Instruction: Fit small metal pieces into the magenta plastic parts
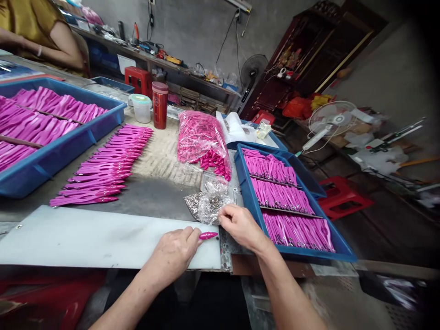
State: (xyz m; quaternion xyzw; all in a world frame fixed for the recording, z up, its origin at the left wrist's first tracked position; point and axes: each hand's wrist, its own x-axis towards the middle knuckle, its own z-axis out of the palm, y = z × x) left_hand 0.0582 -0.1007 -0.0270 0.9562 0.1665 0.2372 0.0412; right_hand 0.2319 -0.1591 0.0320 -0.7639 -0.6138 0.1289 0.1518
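My left hand (178, 250) is closed around a pink pointed plastic piece (208, 235); its glossy tip sticks out to the right, low over the white board (103, 238). The rest of the piece is hidden in my fingers. My right hand (240, 225) is pinched at the right edge of a clear plastic bag (216, 201) of small silvery metal parts. What lies between those fingertips, if anything, is too small to make out. Left of the bag, a heap of small metal parts (195, 204) lies on the table.
Long pink pieces with darker tips (103, 165) lie in a staggered row. Blue trays of pink pieces stand at left (68, 156) and right (343, 250). Behind are a bag of pink tips (202, 137), a red tumbler (160, 105) and a lidded tub (141, 110). Another person (37, 36) sits far left.
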